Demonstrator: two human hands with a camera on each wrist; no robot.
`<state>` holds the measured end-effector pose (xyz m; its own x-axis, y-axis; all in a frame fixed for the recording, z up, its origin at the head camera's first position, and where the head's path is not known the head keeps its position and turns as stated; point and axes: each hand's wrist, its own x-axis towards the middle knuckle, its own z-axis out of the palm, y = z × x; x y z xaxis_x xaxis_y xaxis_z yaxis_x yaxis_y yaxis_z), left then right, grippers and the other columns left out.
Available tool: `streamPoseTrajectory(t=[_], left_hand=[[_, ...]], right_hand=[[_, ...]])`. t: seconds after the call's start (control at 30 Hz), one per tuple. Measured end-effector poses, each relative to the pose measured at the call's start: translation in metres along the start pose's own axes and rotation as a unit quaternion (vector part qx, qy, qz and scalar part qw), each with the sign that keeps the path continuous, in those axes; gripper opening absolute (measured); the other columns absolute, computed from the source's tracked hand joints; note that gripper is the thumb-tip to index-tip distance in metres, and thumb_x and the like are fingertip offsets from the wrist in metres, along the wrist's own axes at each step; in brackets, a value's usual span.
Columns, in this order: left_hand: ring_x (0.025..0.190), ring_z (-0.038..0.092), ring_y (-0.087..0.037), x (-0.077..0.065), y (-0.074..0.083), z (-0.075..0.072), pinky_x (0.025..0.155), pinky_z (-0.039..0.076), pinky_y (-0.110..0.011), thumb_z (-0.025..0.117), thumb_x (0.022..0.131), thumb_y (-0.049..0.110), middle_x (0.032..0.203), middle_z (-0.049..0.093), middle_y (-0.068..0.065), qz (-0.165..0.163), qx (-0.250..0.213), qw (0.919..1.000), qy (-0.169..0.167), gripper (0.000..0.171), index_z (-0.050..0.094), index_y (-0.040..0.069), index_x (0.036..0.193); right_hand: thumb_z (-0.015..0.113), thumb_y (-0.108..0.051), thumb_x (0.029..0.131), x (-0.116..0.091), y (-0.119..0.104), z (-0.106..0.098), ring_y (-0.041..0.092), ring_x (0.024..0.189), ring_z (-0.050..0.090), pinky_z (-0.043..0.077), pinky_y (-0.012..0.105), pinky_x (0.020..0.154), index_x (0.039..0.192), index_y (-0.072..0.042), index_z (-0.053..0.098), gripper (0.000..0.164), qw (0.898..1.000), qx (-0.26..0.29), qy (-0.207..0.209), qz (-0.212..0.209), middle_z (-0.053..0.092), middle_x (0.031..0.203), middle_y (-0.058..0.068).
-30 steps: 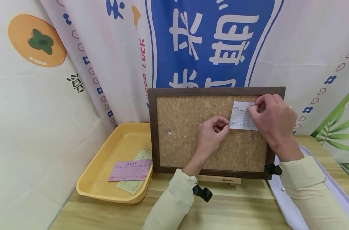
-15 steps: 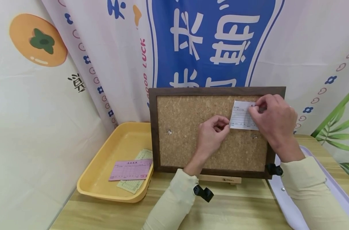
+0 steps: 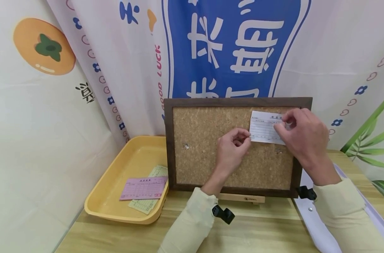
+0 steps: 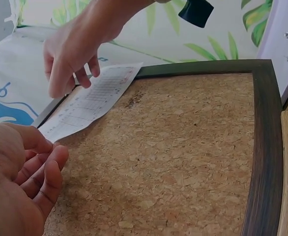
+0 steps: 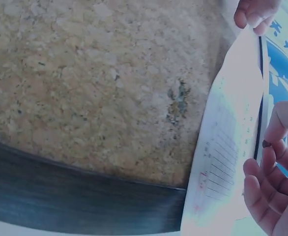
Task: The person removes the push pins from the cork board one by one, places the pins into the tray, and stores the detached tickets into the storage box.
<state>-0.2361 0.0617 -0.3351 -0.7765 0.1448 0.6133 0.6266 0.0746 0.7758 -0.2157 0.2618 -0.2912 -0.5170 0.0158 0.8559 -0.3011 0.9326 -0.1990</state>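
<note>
A white printed receipt slip (image 3: 265, 127) lies against the upper right of the framed cork board (image 3: 207, 154). My left hand (image 3: 232, 153) pinches its lower left corner between thumb and forefinger. In the left wrist view the slip (image 4: 97, 101) slants away from those fingertips across the board. My right hand (image 3: 305, 137) is over the slip's right end, hiding part of it in the head view. Between its thumb and forefinger sits a small dark object (image 5: 267, 144), its kind too small to make out, and the other fingers are curled.
At the left, a yellow tray (image 3: 98, 189) holds a pink receipt slip (image 3: 143, 188) over pale green ones (image 3: 144, 206). A light purple tray (image 3: 315, 221) lies under the right forearm. Below the board shows a wooden stand (image 3: 242, 198); a printed curtain (image 3: 331, 42) hangs behind.
The slip has shifted slightly left, and more of its printed heading shows. My right hand has moved a little down and right. The left hand still holds the corner.
</note>
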Motion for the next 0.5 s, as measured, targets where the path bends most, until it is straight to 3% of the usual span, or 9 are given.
streamPoseTrajectory(t=[0.3,0.5], left_hand=[[0.066,0.065,-0.004,-0.003,-0.001,-0.008,0.059,0.055,-0.022,0.070,0.093,-0.003,0.086,0.071,0.001,-0.016,0.018,0.9997,0.008,0.032,0.071,0.002,0.125],[0.072,0.066,-0.006,-0.007,-0.003,-0.016,0.066,0.057,-0.022,0.071,0.094,-0.001,0.087,0.073,-0.001,-0.010,0.027,0.9994,0.018,0.017,0.076,0.001,0.110]], right_hand=[[0.072,-0.010,0.084,-0.010,0.002,-0.010,0.033,0.070,0.058,0.039,0.041,0.055,0.086,0.001,0.066,0.012,1.000,-0.003,0.001,-0.009,0.064,0.080,0.019],[0.072,-0.008,0.083,-0.019,0.005,-0.020,0.031,0.069,0.056,0.036,0.032,0.056,0.087,0.000,0.066,0.011,1.000,-0.005,-0.009,-0.010,0.063,0.080,0.018]])
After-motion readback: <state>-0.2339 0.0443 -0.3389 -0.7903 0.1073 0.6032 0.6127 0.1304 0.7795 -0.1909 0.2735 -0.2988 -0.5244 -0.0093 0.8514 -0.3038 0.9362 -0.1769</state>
